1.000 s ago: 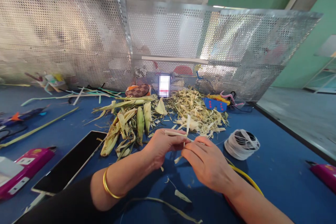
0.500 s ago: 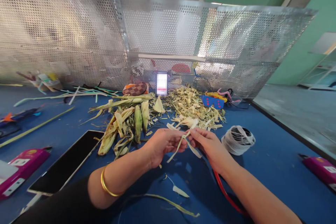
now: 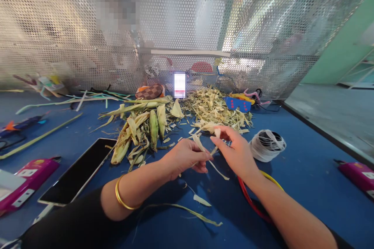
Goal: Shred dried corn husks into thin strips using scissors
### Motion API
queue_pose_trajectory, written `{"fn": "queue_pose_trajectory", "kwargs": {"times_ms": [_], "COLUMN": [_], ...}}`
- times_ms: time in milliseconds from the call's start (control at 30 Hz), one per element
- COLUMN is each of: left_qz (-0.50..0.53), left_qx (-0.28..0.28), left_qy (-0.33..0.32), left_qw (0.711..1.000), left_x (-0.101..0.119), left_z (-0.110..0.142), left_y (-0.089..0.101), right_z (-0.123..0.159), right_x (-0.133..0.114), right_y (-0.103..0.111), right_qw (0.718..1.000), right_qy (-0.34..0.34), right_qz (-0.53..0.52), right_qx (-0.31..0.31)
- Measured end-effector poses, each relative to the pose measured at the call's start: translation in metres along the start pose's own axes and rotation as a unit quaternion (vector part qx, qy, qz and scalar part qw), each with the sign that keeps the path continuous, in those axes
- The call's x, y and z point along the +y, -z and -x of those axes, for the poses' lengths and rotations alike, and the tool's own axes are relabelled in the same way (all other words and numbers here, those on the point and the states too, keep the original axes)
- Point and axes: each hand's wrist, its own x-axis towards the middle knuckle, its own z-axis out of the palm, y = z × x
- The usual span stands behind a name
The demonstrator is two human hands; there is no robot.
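My left hand [image 3: 187, 158] pinches pale corn husk strips [image 3: 219, 172] between thumb and fingers; one end hangs down below, another sticks up above the thumb. Close by on its right, my right hand [image 3: 233, 148] is closed on a husk strip [image 3: 217, 132] that stands up between its thumb and index finger. The fingers partly hide how the strips cross. Below the hands lie a small husk piece [image 3: 202, 200] and a long thin dry strip [image 3: 187, 208]. Under my right forearm, a red and yellow ring [image 3: 247, 198] is partly covered.
Whole husks [image 3: 125, 144] lie behind my left hand, with a heap of shredded husk [image 3: 210, 105] farther back. A white string spool [image 3: 264, 148] stands right. A black-screened phone [image 3: 77, 173] and magenta power strip [image 3: 41, 173] lie left. A perforated metal screen [image 3: 187, 27] borders the back.
My hands have moved slightly apart; the right one has risen with a strip, and the strips between them have shifted. The view has tilted down a little.
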Motion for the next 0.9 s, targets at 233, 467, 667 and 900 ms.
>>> {"fn": "queue_pose_trajectory", "kwargs": {"times_ms": [233,467,667,900], "left_qz": [-0.054,-0.063,0.073,0.109], "left_qx": [-0.030,-0.058,0.007,0.094], "left_qy": [-0.008,-0.014,0.014,-0.003], "left_qw": [0.998,0.996,0.997,0.990], "left_x": [-0.007,-0.006,-0.002,0.005], "left_z": [0.000,-0.001,-0.004,-0.004], "left_y": [-0.005,-0.002,0.005,0.006], "right_z": [0.001,0.002,-0.002,0.002], "right_x": [-0.009,-0.007,-0.008,-0.012], "right_y": [0.000,-0.004,0.013,0.010], "right_qw": [0.994,0.999,0.995,0.978], "right_qy": [0.034,0.015,0.064,0.104], "right_qz": [-0.004,-0.011,0.040,0.127], "right_qx": [-0.103,-0.041,0.058,-0.131]}}
